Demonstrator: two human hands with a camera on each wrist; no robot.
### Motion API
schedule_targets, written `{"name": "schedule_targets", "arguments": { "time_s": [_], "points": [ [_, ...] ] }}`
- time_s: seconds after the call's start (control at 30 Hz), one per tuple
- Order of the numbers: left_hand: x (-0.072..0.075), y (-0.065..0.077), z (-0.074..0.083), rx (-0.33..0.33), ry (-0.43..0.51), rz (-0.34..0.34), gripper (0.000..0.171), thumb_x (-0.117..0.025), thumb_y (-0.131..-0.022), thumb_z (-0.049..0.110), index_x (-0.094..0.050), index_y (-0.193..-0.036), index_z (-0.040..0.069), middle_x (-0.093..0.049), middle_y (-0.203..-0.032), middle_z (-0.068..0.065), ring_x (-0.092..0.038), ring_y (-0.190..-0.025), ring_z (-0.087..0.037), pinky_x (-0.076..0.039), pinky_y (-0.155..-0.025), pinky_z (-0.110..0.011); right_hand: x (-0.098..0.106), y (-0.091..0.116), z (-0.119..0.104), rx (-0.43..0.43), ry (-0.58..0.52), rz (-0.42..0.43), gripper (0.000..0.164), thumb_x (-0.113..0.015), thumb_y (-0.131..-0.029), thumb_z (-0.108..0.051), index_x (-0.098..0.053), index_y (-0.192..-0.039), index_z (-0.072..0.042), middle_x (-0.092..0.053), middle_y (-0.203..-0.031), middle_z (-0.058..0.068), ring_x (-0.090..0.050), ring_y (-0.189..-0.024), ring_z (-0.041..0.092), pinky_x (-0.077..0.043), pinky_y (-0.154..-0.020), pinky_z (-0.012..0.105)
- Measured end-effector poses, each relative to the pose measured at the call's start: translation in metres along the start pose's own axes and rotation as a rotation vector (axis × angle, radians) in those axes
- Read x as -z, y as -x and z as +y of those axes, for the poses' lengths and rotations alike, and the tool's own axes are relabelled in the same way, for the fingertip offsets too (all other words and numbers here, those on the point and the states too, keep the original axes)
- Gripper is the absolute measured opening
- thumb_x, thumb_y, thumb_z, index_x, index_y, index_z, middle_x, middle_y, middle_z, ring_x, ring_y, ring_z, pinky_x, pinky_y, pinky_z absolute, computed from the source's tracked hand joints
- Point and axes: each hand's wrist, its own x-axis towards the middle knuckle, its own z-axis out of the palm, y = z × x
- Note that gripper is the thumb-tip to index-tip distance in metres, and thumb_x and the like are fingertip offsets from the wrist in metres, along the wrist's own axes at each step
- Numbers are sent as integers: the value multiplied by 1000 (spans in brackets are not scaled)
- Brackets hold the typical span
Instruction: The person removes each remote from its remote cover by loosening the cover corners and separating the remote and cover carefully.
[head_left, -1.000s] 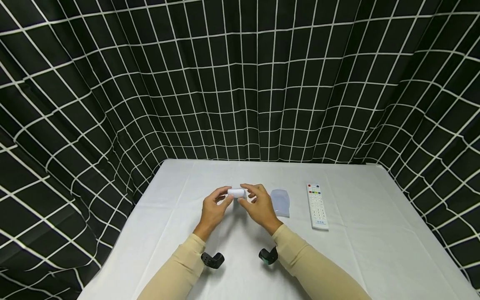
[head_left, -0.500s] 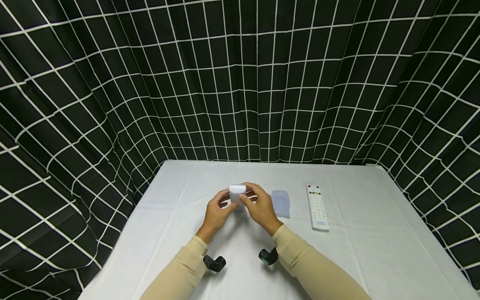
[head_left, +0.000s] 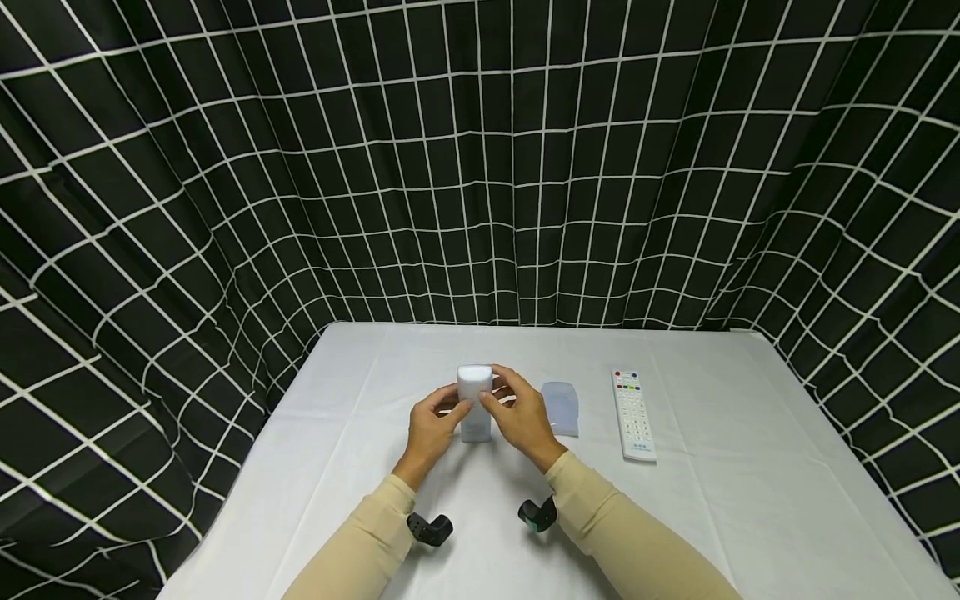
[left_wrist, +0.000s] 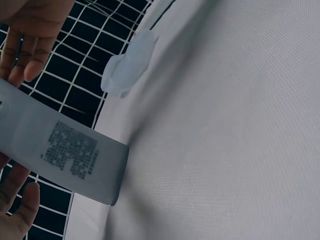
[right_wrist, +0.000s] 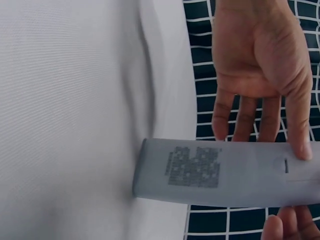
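Note:
Both hands hold a white remote control (head_left: 476, 427) upright between them, its back turned toward the person. A dark printed label (right_wrist: 195, 167) and a small slot show on that back. My left hand (head_left: 429, 429) pinches it from the left; in the right wrist view the left thumb (right_wrist: 300, 142) presses on its upper part, with the other fingers behind. My right hand (head_left: 522, 414) holds it from the right, thumb in front and fingers around the far side. In the left wrist view its lower end (left_wrist: 117, 172) points down at the white cloth.
Just right of the right hand lies a translucent pale-blue flat piece with rounded corners (head_left: 561, 408). Farther right, a second white remote control (head_left: 634, 417) lies buttons up. A white cloth (head_left: 735, 450) covers the table, and a black gridded curtain (head_left: 495, 192) surrounds it.
The held remote control has swung from showing only its end to standing upright, with its long back facing the person. Both hands have shifted only slightly.

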Motion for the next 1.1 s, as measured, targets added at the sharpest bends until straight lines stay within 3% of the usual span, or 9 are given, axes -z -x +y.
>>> {"name": "schedule_targets", "arguments": {
  "time_s": [0.27,0.43,0.73,0.8,1.03,1.1],
  "points": [
    [4,7,34,-41,0,-7,28,-71,-86,3,-66,-112,-8,-68,-102,-19,-64,-87,-35,-52,-73,-39,0,1,3,-32,51,-26,35,-73,-86,-6,-64,-120,-4,-67,-94,10,-66,-82,25,-54,-70,33],
    [4,9,38,-40,-7,4,28,-71,-87,3,-66,-112,-9,-67,-95,-20,-63,-84,-35,-52,-73,-37,-1,1,3,-51,59,-27,33,-73,-87,-8,-64,-119,-4,-66,-90,10,-65,-78,25,-54,-69,36],
    [6,9,36,-27,-25,-21,32,-70,-87,1,-62,-115,-12,-66,-95,-24,-62,-83,-38,-52,-75,-48,-4,2,10,-106,74,-31,31,-72,-88,-10,-65,-118,-5,-66,-88,8,-63,-76,26,-52,-67,39],
    [8,10,34,-12,-35,-32,36,-71,-86,0,-61,-118,-13,-65,-95,-25,-62,-83,-38,-52,-73,-45,-6,5,13,-113,74,-42,32,-71,-87,-8,-65,-118,-5,-66,-88,8,-63,-77,26,-51,-66,38],
    [7,6,-11,49,-74,-62,54,-72,-84,-1,-53,-134,-4,-61,-93,-17,-60,-79,-29,-49,-65,-29,-11,10,18,-125,59,-61,39,-71,-86,-3,-63,-124,-6,-66,-90,9,-65,-77,27,-53,-64,37],
    [7,7,-13,51,-83,-66,55,-72,-84,-1,-52,-135,-3,-60,-92,-14,-60,-79,-26,-49,-66,-30,-12,11,19,-146,67,-73,45,-71,-86,-2,-61,-129,-8,-67,-90,10,-66,-76,26,-54,-64,36]
  ]
}}
